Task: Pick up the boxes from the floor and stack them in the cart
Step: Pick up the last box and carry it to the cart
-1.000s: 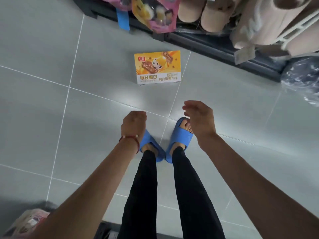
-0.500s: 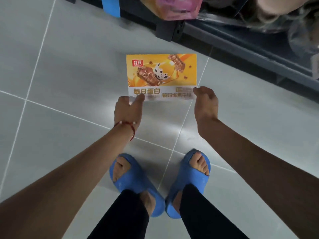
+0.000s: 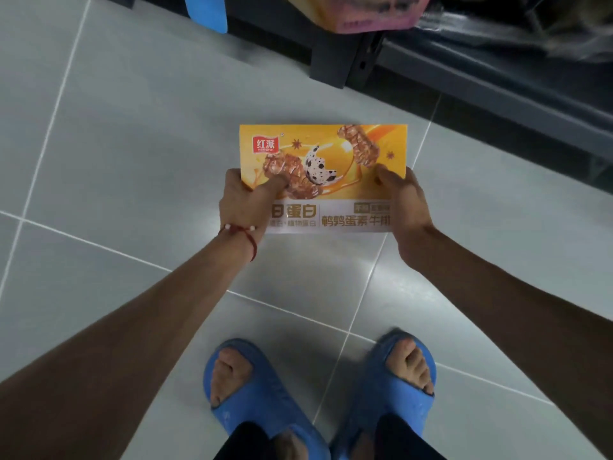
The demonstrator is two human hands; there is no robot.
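Note:
An orange and white snack box (image 3: 326, 154) with a red logo lies flat in front of me over the grey tiled floor. My left hand (image 3: 245, 202) grips its left edge, thumb laid across the printed top. My right hand (image 3: 403, 204) grips the right edge the same way, thumb on top and fingers hidden under the box. Whether the box still touches the floor I cannot tell. The cart is out of view.
A dark shelf base (image 3: 464, 71) runs along the top and right, with a post (image 3: 341, 64) just behind the box. A pink and yellow bag (image 3: 368, 11) hangs above. My feet in blue slippers (image 3: 262, 400) stand below on the floor (image 3: 116, 161).
I have bent lower and both hands slid from the box's near corners onto its two sides and taken hold. The box fills more of the view.

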